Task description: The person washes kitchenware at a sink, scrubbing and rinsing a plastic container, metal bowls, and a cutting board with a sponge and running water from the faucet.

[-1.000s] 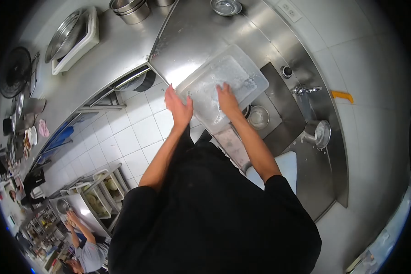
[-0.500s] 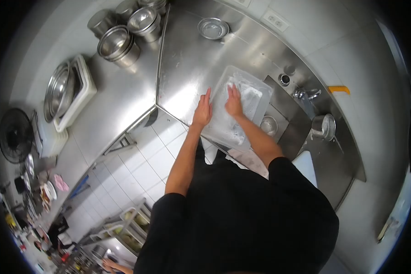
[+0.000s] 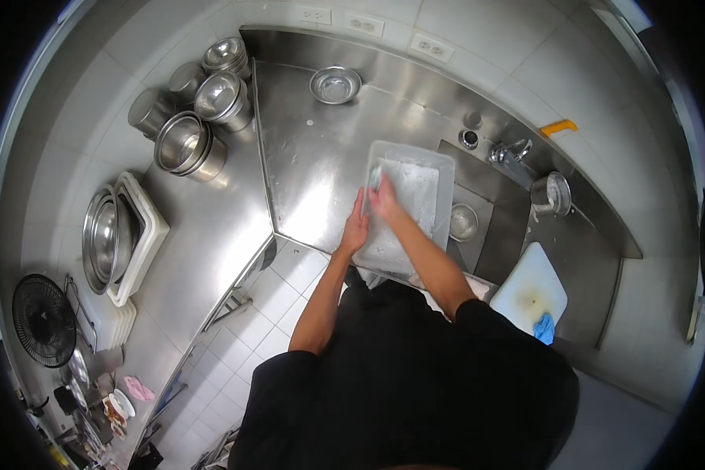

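A translucent plastic tub point(image 3: 444, 188) with white suds inside sits on the steel counter beside the sink. My left hand point(image 3: 355, 227) rests against the tub's left side, its fingers stretched out and pointing up. Inside the tub, near its left wall, is my right hand point(image 3: 382, 197), blurred by motion. Something pale shows at its fingertips, too smeared to make out. A small metal bowl point(image 3: 463, 222) lies in the sink just right of the tub.
Stacked metal pots point(image 3: 184, 145) stand on the left counter, with large bowls point(image 3: 106, 239) in a white bin below them. A metal bowl point(image 3: 335, 84) sits behind the tub. To the right are a faucet point(image 3: 511, 150), a pot point(image 3: 551, 194) and a cutting board point(image 3: 529, 286) with a blue cloth point(image 3: 544, 328).
The camera view has turned, bringing the cutting board and blue cloth into sight. My right hand has shifted to the tub's left wall. My left hand stays at that side.
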Motion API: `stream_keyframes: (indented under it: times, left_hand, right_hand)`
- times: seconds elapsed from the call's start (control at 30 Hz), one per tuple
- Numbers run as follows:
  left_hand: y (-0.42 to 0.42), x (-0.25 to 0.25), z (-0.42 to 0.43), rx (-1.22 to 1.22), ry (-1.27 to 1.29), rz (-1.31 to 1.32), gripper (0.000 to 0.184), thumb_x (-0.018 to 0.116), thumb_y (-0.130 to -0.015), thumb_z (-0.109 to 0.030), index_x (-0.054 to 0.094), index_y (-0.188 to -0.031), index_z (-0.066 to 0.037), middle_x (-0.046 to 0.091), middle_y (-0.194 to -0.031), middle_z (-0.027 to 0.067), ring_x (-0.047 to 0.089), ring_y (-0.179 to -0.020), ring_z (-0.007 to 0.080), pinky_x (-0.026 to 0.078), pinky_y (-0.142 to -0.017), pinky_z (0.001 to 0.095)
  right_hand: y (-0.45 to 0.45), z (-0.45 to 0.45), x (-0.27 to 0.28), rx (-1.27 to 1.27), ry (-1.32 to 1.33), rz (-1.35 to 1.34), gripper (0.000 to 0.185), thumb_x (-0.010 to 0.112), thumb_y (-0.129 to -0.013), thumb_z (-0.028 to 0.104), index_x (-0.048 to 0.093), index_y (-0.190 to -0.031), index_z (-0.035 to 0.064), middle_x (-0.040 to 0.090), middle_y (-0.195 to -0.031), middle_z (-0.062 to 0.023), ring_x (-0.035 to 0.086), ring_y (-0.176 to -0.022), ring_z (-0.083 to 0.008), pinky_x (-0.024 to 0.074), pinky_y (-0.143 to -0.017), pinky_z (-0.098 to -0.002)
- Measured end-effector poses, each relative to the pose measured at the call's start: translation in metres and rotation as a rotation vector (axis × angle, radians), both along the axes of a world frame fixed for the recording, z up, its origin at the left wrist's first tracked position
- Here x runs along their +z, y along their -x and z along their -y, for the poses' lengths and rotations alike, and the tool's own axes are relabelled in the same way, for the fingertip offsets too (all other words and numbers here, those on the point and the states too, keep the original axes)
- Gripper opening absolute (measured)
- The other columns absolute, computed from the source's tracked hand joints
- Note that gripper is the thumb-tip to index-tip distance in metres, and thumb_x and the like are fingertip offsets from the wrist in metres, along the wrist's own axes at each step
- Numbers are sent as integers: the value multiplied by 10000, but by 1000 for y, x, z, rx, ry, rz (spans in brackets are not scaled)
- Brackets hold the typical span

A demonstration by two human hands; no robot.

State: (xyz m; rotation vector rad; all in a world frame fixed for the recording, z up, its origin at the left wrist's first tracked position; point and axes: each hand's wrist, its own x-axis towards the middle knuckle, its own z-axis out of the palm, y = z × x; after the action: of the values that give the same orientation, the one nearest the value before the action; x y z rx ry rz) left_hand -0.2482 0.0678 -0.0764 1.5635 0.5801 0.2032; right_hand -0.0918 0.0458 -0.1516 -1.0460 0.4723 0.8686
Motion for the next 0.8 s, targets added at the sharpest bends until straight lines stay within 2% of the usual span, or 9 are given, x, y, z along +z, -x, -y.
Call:
stream_keyframes:
  times: [0.03, 0.17, 0.23, 0.3, 0.37, 0.43, 0.53, 0.63, 0.8]
  left_hand:
    - [2, -7, 2, 23, -61, 34, 675, 394, -931, -14, 180, -1552, -172, 366, -1495, 235, 368, -1380, 372, 264, -1159, 361]
    - [0, -43, 10, 54, -388, 35, 745, 327, -827, 136, 237, -1528, -100, 397, -1467, 248, 387, -1358, 393, 272, -1166, 371]
    - [-2, -78, 18, 135, -511, 209, 735, 400, -805, 113, 291, -1505, -82, 354, -1510, 207, 375, -1373, 355, 272, -1174, 376]
    - [-1, -64, 27, 167, -445, 79, 721, 396, -818, 75, 295, -1508, -108, 378, -1503, 188, 428, -1338, 341, 322, -1146, 399]
    - [14, -29, 17, 122, -388, -5, 931, 575, -717, 84, 228, -1535, -191, 467, -1429, 187, 571, -1158, 369, 460, -1013, 430]
    - [2, -60, 22, 271, -480, 109, 959, 642, -706, 51, 234, -1531, -219, 575, -1289, 177, 609, -1070, 384, 484, -944, 450]
    - [14, -32, 23, 219, -469, -21, 870, 618, -732, 1, 281, -1517, -163, 599, -1264, 189, 628, -1018, 393, 494, -896, 455]
    - [-1, -49, 25, 211, -448, -70, 869, 609, -773, -15, 232, -1527, -224, 603, -1259, 167, 613, -1061, 396, 490, -918, 458]
    - [7, -38, 22, 297, -337, -101, 680, 531, -870, -176, 304, -1509, -220, 660, -1144, 176, 646, -986, 375, 503, -884, 448]
  right_hand:
    - [-27, -13, -10, -84, -106, -19, 588, 398, -1011, 409, 292, -1456, 40, 436, -1388, -209, 531, -1210, -323, 545, -882, -327]
    - [-177, 11, -113, -676, -485, -430, 394, 463, -1002, 316, 603, -1181, -6, 581, -1276, -237, 600, -1065, -339, 469, -988, -429]
    - [-183, 58, -101, -403, -251, -214, 384, 474, -991, 300, 597, -1189, -4, 577, -1281, -234, 589, -1080, -342, 461, -995, -426]
    - [-178, 78, -70, -77, 14, 80, 376, 485, -979, 284, 592, -1198, -2, 572, -1285, -230, 578, -1096, -344, 454, -1002, -423]
    - [-155, 68, -30, 229, 295, 469, 371, 495, -967, 268, 587, -1206, 0, 567, -1289, -227, 567, -1112, -347, 446, -1009, -421]
    - [-115, 55, -5, 508, 483, 785, 368, 506, -956, 252, 582, -1215, 2, 563, -1294, -224, 556, -1127, -350, 438, -1016, -418]
    - [-59, 50, 22, 807, 488, 1101, 369, 522, -939, 228, 574, -1228, 5, 556, -1300, -219, 540, -1151, -354, 426, -1026, -414]
    - [-18, 39, 29, 1075, 372, 1340, 376, 538, -921, 205, 566, -1241, 8, 549, -1307, -215, 524, -1174, -357, 415, -1037, -410]
    - [26, 34, 34, 1294, 281, 1628, 400, 565, -892, 165, 552, -1262, 13, 537, -1318, -207, 496, -1213, -364, 395, -1054, -403]
